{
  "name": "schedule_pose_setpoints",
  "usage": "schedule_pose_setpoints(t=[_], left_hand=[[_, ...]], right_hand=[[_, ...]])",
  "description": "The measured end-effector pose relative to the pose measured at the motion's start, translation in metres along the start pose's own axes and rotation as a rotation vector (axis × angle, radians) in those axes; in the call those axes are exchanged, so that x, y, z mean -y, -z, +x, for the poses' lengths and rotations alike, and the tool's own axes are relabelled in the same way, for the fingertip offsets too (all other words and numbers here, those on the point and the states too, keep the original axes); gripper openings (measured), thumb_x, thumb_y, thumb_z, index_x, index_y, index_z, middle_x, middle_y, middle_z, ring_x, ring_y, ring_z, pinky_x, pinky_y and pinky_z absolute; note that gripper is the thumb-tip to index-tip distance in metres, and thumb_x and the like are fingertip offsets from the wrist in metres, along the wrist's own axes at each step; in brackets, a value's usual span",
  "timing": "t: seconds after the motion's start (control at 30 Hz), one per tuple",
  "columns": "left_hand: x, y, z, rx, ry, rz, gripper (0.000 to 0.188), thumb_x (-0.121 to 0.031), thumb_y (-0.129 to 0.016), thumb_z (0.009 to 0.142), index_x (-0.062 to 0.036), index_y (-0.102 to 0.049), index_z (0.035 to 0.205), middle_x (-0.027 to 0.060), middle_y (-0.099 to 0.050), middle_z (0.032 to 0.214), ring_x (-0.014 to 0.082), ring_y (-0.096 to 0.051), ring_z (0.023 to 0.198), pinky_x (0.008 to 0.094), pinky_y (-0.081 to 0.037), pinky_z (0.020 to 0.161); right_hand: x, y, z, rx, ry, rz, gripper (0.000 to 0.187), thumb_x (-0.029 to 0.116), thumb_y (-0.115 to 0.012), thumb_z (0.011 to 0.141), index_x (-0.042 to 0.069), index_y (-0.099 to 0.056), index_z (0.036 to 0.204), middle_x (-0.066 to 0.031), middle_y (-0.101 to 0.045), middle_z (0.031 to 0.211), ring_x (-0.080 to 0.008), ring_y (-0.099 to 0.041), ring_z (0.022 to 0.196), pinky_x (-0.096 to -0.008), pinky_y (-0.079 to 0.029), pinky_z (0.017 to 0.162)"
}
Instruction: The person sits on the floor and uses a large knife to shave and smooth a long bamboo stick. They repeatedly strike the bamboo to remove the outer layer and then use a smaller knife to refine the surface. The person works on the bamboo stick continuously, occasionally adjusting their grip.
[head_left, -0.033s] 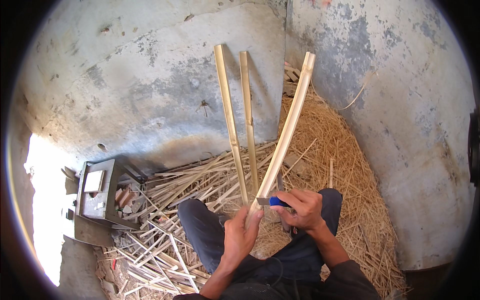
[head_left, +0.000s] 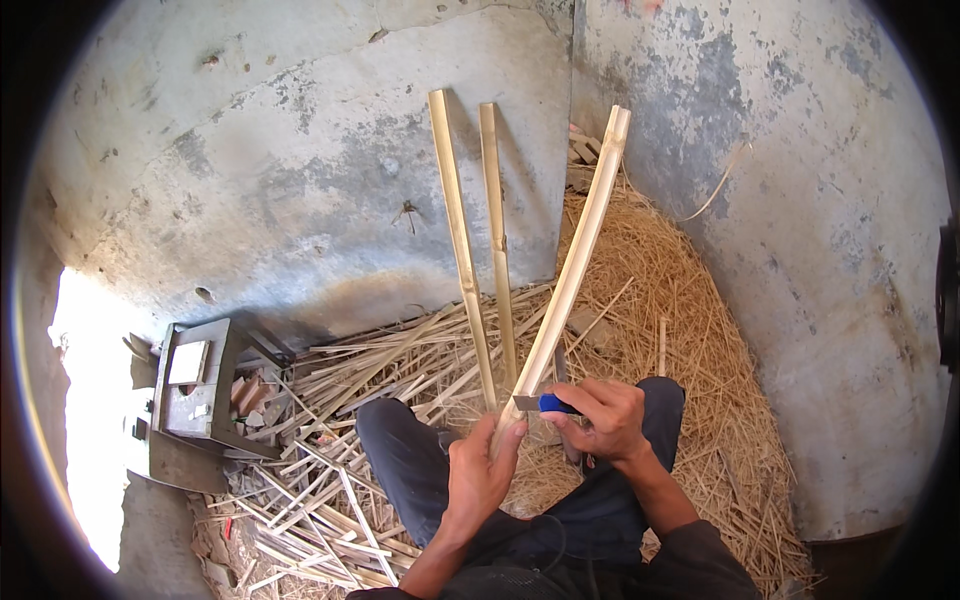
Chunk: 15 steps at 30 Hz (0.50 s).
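A long split bamboo strip, pale on its hollow inner face, slants up and to the right from between my knees. Its near end is gripped by my left hand, thumb lying along the strip. My right hand is closed round the blue handle of a knife. The knife's short, wide grey blade touches the strip's edge just beyond my left thumb. Two more bamboo strips, one taller and one shorter, lean on the wall left of the held one.
Many thin bamboo sticks cover the floor at the left. A heap of straw-like shavings spreads at the right. By the bright opening stands a wooden stool-like frame with a pale block on it. Worn grey walls close in the back.
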<state>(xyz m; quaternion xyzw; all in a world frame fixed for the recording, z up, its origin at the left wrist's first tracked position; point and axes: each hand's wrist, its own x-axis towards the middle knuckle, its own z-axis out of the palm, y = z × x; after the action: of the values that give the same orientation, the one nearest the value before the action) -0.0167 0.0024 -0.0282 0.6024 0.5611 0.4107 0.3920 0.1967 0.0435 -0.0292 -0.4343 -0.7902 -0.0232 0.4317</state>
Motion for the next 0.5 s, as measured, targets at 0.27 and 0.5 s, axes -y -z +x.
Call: schedule_pose_setpoints(t=[0.27, 0.5], left_hand=[[0.008, 0.001, -0.003, 0.000, -0.003, 0.037, 0.027, -0.024, -0.073, 0.105, 0.0029, -0.069, 0.101, 0.0196, -0.063, 0.065, 0.0272, -0.062, 0.052, 0.0386, -0.048, 0.055], [0.011, 0.006, -0.009, -0.011, -0.042, 0.081, 0.028, -0.024, -0.072, 0.106, 0.0024, -0.068, 0.098, 0.0156, -0.061, 0.061, 0.0240, -0.059, 0.051, 0.0371, -0.046, 0.052]], right_hand=[[-0.004, -0.008, -0.004, -0.060, -0.019, -0.006, 0.029, 0.039, -0.088, 0.085, 0.015, -0.082, 0.101, 0.0005, -0.069, 0.072, -0.0190, -0.063, 0.056, -0.0330, -0.047, 0.052], [-0.007, -0.007, -0.002, -0.056, -0.039, -0.050, 0.027, 0.039, -0.088, 0.086, 0.016, -0.082, 0.099, -0.0001, -0.069, 0.070, -0.0200, -0.063, 0.055, -0.0338, -0.047, 0.051]])
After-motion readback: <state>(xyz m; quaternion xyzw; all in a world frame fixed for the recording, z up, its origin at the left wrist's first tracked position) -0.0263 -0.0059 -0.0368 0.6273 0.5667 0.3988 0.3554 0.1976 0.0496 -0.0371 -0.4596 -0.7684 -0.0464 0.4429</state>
